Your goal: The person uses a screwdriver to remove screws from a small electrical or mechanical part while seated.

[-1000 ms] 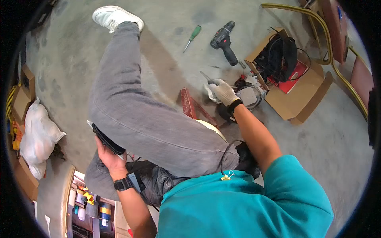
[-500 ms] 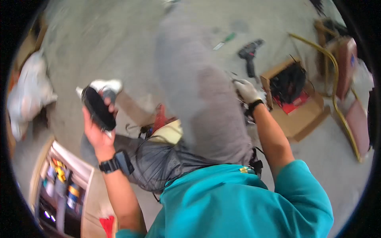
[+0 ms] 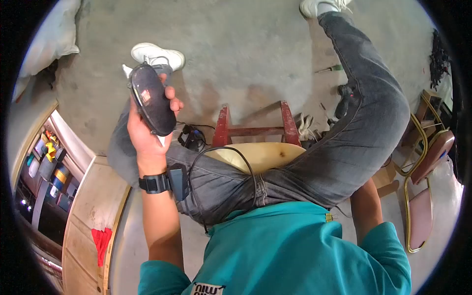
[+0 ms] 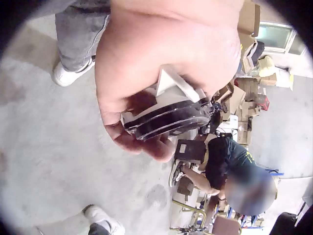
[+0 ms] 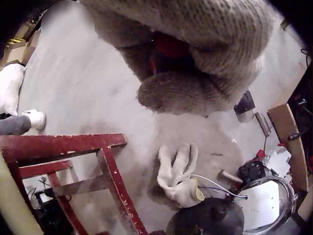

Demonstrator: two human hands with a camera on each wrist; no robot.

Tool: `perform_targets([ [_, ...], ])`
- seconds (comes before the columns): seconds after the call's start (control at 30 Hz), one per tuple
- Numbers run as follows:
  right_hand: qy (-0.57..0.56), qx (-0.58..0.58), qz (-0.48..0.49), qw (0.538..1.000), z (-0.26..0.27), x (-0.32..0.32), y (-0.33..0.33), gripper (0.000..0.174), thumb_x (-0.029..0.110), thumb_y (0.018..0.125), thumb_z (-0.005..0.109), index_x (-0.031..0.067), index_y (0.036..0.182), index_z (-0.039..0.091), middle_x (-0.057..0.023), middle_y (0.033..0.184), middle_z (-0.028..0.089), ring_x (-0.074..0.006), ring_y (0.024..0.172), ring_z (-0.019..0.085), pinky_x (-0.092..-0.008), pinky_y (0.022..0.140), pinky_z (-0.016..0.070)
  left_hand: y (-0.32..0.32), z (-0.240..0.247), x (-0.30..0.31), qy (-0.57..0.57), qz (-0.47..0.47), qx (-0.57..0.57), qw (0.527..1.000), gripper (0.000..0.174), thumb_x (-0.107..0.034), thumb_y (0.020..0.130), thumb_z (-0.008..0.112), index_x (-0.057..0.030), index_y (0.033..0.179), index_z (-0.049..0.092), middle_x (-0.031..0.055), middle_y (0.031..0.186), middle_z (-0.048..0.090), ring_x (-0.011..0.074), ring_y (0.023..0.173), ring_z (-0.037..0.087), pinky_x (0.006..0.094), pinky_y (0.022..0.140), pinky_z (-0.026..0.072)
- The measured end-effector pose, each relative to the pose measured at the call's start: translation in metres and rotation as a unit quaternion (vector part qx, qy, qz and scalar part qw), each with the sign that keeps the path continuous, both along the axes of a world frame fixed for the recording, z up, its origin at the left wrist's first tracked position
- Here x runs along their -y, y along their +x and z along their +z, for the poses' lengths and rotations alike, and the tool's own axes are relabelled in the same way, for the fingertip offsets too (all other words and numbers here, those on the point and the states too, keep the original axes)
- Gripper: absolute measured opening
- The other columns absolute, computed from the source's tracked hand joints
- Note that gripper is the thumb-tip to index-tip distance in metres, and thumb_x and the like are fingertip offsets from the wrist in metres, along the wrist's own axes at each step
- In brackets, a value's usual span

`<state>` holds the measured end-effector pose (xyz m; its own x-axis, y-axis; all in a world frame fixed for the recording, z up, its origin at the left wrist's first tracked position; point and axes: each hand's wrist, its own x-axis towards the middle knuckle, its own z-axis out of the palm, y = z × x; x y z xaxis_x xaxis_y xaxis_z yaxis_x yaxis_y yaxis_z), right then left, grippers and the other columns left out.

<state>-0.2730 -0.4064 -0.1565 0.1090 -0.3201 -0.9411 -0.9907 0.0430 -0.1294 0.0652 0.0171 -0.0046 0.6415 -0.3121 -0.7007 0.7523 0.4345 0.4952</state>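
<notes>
Left hand (image 3: 147, 129): grip clamped round a black oval part (image 3: 151, 98), fingers on one long edge, thumb on the other. The part is raised over the left knee, well off the floor. The wrist view shows a white bracket (image 4: 172, 82) on its back, against the palm. My call: hold it by the rims only, keep fingertips off the glossy face, and keep the bracket side seated in the palm so it can't twist.

Right hand (image 5: 195, 54): knit glove, fingers curled, something red inside the curl. Can't tell whether that grip holds it. The thigh hides this hand in the head view. Under it a spare knit glove (image 5: 178, 171) lies on the concrete floor, near the red stool (image 3: 223, 129).

Containers:
- Open wooden cabinet (image 3: 93, 196) at left, with rows of coloured tins and bottles (image 3: 49, 164) inside and a red rag (image 3: 102, 241) on top.
- Cardboard boxes (image 4: 242, 93) far off, contents unclear.
</notes>
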Motion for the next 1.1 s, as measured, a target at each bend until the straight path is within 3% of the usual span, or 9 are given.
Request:
perform_targets([
  [0.23,0.029,-0.023,0.015,0.999,-0.02,-0.008,0.022,0.045,0.028,0.098,0.059,0.0019,0.134,0.06,0.0001,0.079,0.059,-0.0113,0.065,0.055,-0.028,0.057,0.0453,0.006,-0.007,0.01,0.03,-0.05,-0.052,0.997,0.055,-0.03,0.103,0.037,0.0062,0.144,0.042,0.0142,0.097,0.06,0.0255,0.081,0.058,0.0403,0.087,0.0452],
  [0.5,0.069,-0.111,0.072,0.989,-0.016,-0.015,0.034,0.047,0.03,0.095,0.06,0.0017,0.133,0.059,-0.0007,0.079,0.06,-0.0092,0.061,0.054,-0.0265,0.05,0.0452,0.003,-0.008,0.024,0.013,-0.013,-0.053,0.998,0.061,-0.036,0.103,0.04,0.0111,0.142,0.044,0.0191,0.094,0.064,0.0293,0.082,0.061,0.039,0.08,0.0471],
  [0.57,0.099,-0.111,0.058,0.987,-0.018,-0.018,0.031,0.047,0.031,0.094,0.06,0.0012,0.13,0.06,-0.0002,0.077,0.06,-0.0098,0.06,0.056,-0.0265,0.051,0.0464,0.003,-0.008,0.024,0.037,-0.044,-0.027,0.998,0.062,-0.037,0.102,0.04,0.0124,0.14,0.045,0.02,0.091,0.064,0.0301,0.082,0.062,0.0385,0.077,0.0488],
  [0.6,0.097,-0.11,0.092,0.985,-0.016,-0.022,0.034,0.049,0.033,0.094,0.06,0.0024,0.132,0.061,-0.0003,0.077,0.061,-0.0102,0.06,0.057,-0.0269,0.051,0.047,0.003,-0.008,0.024,0.097,-0.102,-0.017,0.99,0.067,-0.044,0.101,0.042,0.0105,0.139,0.045,0.0131,0.087,0.059,0.025,0.076,0.054,0.0382,0.075,0.0422],
  [0.77,0.104,-0.12,0.184,0.97,-0.015,-0.044,0.032,0.042,0.034,0.095,0.061,0.0065,0.127,0.066,-0.006,0.081,0.067,-0.0096,0.063,0.062,-0.0293,0.053,0.0498,0.001,0.001,0.036,0.125,-0.12,-0.046,0.984,0.072,-0.049,0.098,0.045,0.0099,0.139,0.045,0.0134,0.086,0.059,0.0257,0.076,0.055,0.0386,0.074,0.0446],
  [0.83,0.1,-0.01,0.276,0.956,-0.032,-0.05,0.009,0.041,0.032,0.094,0.061,0.0065,0.127,0.065,-0.0118,0.084,0.07,-0.0188,0.068,0.067,-0.0354,0.06,0.0528,0.0,-0.001,0.032,0.121,-0.13,-0.035,0.984,0.071,-0.049,0.098,0.045,0.0095,0.138,0.045,0.0137,0.086,0.059,0.0259,0.075,0.055,0.0389,0.072,0.0448],
  [0.93,0.068,-0.017,0.358,0.931,-0.034,-0.06,0.001,0.031,0.028,0.092,0.059,0.0036,0.111,0.066,-0.0268,0.093,0.069,-0.0444,0.09,0.068,-0.0494,0.079,0.0522,-0.002,-0.002,0.039,0.135,-0.129,-0.059,0.981,0.069,-0.049,0.098,0.045,0.0089,0.136,0.046,0.0141,0.086,0.059,0.0264,0.073,0.055,0.0394,0.069,0.0449],
  [1.03,0.061,0.044,0.476,0.876,-0.06,-0.034,-0.114,0.035,0.03,0.093,0.058,0.0024,0.113,0.065,-0.0229,0.089,0.069,-0.0364,0.077,0.069,-0.0452,0.07,0.0532,-0.004,-0.003,0.042,0.133,-0.145,-0.063,0.978,0.072,-0.051,0.098,0.043,0.0097,0.136,0.045,0.0161,0.086,0.061,0.0272,0.074,0.059,0.039,0.07,0.0479],
  [1.1,0.087,-0.05,0.365,0.926,-0.039,-0.033,-0.088,0.035,0.03,0.093,0.059,0.0028,0.114,0.065,-0.0221,0.088,0.069,-0.0351,0.076,0.069,-0.0445,0.069,0.0532,-0.005,-0.003,0.044,0.127,-0.149,-0.06,0.979,0.074,-0.052,0.097,0.04,0.0106,0.137,0.045,0.0181,0.086,0.063,0.0282,0.075,0.062,0.0387,0.07,0.0509],
])
